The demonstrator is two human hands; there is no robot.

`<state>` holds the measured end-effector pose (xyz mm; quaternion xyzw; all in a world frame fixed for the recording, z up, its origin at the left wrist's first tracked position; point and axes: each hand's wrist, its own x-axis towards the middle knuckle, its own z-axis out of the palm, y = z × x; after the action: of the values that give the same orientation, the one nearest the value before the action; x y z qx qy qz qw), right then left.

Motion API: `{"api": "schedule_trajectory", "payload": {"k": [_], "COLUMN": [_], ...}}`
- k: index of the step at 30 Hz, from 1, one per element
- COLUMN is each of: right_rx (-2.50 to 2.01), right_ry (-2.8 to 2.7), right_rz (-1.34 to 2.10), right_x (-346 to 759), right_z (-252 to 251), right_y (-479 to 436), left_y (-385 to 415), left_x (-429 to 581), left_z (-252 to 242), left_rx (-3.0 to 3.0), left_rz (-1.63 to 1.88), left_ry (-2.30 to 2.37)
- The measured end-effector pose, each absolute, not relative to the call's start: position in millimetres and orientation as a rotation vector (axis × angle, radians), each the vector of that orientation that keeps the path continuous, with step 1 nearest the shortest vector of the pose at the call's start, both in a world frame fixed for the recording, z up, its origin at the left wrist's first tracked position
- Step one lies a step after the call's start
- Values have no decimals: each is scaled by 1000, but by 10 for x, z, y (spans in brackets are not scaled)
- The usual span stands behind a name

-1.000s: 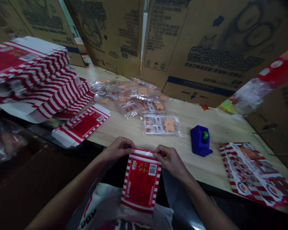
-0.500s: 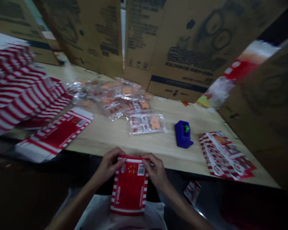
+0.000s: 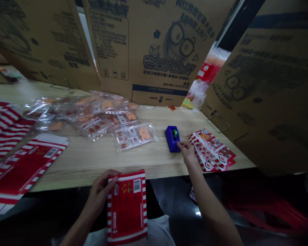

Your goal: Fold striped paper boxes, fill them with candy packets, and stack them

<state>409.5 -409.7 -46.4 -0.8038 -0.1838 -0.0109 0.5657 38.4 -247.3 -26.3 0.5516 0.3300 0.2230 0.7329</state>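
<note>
Our left hand [image 3: 102,191] pinches the striped box [image 3: 127,206] closely, left of the tape dispenser [image 3: 171,140]; our right hand [image 3: 189,152] touches that dispenser's near end, fingers bent; its grip we cannot tell.

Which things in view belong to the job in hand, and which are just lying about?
Likely in use:
- red-and-white striped box, held by the left hand
- blue tape dispenser, right hand at its end

Lying about, untouched, though possibly supplies:
- clear plastic packets
- striped cartons at left
- printed striped cards
</note>
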Motion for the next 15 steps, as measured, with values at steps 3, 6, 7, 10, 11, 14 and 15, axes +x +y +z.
{"api": "schedule_trajectory", "payload": {"k": [3, 6, 7, 10, 11, 14, 15], "right_rx": [-1744, -1613, -1575, -1468, -1443, -1428, -1444], "right_ry": [-273, -158, -133, -105, -108, -131, -147], "right_rz": [-27, -8, -2, 5, 4, -7, -8], "right_x": [4012, 3930, 3903, 3813, 3783, 3727, 3723], "right_z": [-508, -522, -525, -555, -578, -681, -720], "right_y": [-4018, -4008, -4021, -4093, -4116, -4154, -4154], "left_y": [-2508, -2511, -2508, -2498, -2495, -2497, -2503], "left_x": [403, 426, 433, 454, 461, 479, 481], "left_z": [-207, -192, -190, -166, -149, -84, -62], "left_rx": [1185, 1096, 1049, 918, 883, 814, 801], "left_rz": [554, 556, 546, 531, 528, 485, 469], "left_ry": [763, 793, 801, 814, 811, 803, 806]}}
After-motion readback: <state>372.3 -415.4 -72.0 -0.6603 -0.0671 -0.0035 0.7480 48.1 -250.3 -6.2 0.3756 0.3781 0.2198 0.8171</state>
